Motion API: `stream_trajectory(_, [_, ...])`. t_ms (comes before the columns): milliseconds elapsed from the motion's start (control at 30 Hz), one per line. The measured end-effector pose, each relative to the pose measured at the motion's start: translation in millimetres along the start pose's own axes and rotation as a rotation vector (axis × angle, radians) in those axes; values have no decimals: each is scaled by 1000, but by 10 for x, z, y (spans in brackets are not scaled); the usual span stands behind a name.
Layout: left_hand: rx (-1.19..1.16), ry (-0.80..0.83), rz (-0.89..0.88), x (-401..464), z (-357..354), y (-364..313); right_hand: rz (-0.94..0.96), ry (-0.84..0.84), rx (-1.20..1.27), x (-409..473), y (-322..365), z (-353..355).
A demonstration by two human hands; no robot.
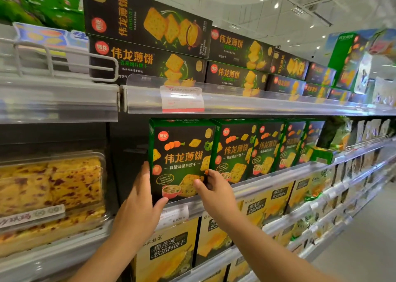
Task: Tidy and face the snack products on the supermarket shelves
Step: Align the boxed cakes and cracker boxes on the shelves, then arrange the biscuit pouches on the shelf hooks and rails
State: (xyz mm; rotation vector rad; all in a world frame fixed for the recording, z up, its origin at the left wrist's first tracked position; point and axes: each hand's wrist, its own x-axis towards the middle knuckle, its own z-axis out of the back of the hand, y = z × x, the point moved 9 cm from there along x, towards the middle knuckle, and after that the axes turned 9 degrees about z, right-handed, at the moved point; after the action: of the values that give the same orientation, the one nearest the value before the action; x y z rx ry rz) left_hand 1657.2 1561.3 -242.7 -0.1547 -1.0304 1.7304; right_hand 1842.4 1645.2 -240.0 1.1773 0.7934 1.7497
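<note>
I see the green cracker box (182, 159) standing upright at the left end of its row on the middle shelf (267, 179). My left hand (139, 198) grips its left edge, thumb on the front; my right hand (216, 189) pinches its lower right edge. Black cracker boxes (150, 45) are stacked above.

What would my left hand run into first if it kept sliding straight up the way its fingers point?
Probably nothing soon: the left hand points up along the green cracker box edge; the clear shelf rail above comes first, though depth is unclear.
</note>
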Motion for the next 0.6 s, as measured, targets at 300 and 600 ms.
stream_trajectory(300, [-339, 88, -330, -842, -459, -717, 17, -44, 268, -718, -403, 1199])
stream_trajectory(600, [-395, 362, -119, -1282, -1994, -1803, -88, -366, 341, -1801, -1449, 3432])
